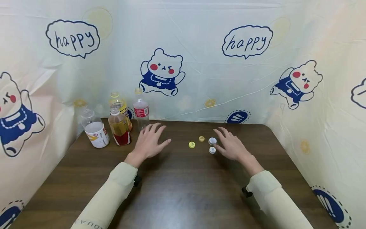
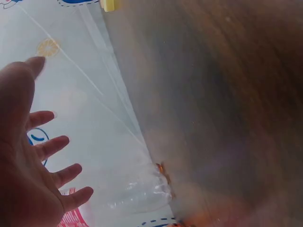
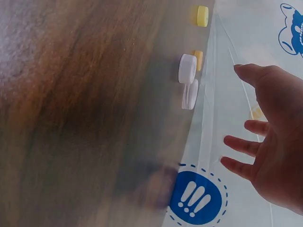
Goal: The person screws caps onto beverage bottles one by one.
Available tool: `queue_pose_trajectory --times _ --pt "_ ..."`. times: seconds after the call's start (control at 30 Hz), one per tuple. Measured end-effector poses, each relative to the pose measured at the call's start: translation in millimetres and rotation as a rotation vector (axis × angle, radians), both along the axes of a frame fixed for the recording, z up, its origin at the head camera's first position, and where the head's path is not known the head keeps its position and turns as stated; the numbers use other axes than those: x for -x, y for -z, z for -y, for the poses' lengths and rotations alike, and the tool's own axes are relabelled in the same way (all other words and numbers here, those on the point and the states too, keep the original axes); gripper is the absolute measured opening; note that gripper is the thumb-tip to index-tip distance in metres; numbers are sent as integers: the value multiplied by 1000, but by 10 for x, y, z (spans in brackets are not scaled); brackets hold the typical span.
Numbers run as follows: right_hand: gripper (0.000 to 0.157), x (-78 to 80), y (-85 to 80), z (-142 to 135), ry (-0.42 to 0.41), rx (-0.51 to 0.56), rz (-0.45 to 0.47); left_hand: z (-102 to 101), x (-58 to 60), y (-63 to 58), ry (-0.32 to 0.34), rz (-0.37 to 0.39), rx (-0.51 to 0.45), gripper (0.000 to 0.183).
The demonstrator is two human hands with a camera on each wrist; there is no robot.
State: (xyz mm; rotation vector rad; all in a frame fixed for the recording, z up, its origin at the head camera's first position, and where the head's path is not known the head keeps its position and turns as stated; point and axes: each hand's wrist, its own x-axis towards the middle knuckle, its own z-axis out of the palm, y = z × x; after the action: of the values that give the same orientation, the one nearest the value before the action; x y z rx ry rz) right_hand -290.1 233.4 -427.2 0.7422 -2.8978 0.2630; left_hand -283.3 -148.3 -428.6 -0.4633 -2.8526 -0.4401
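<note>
My left hand [image 1: 148, 143] hovers over the table with fingers spread, just in front of a clear bottle with a red label [image 1: 141, 111]. The left wrist view shows nothing in its palm. On the right, my right hand [image 1: 233, 148] is held above the table, fingers apart and holding nothing. Beside its thumb and fingertips lie a larger white cap [image 1: 212, 141] and a smaller white cap [image 1: 212, 150]. A bright yellow cap [image 1: 192, 145] and a darker yellow cap [image 1: 201, 139] lie further left, between the two hands.
Left of the red-labelled bottle stand a bottle of reddish-brown drink [image 1: 120, 130], a yellow-labelled bottle [image 1: 124, 108] behind it and a clear jar with a white label [image 1: 97, 135]. A printed curtain [image 1: 197, 86] hangs along the back and sides of the brown table [image 1: 183, 187].
</note>
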Motion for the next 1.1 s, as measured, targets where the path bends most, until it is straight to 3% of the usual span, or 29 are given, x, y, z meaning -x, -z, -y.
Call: queue_pose_trajectory --times 0.13,0.23,0.4,0.57,0.73,0.87,1.1 --pt "71 11 17 -5 -4 31 10 66 -50 -20 -20 -48 -88 68" --pt "70 32 12 8 -8 53 24 120 -77 -61 -45 -136 -172 65" --pt "68 117 -36 64 -7 86 34 175 -83 -197 -108 -289 -338 67" --pt "65 232 -83 162 -30 129 74 188 -69 -321 -149 -363 -481 74" --pt "60 355 -73 319 -59 148 164 194 21 -346 -160 -404 -569 86" --pt "60 460 -13 445 -63 89 213 211 134 -349 -201 -406 -602 97" --pt "58 570 79 606 -98 -63 180 172 376 -440 -305 -347 -610 114"
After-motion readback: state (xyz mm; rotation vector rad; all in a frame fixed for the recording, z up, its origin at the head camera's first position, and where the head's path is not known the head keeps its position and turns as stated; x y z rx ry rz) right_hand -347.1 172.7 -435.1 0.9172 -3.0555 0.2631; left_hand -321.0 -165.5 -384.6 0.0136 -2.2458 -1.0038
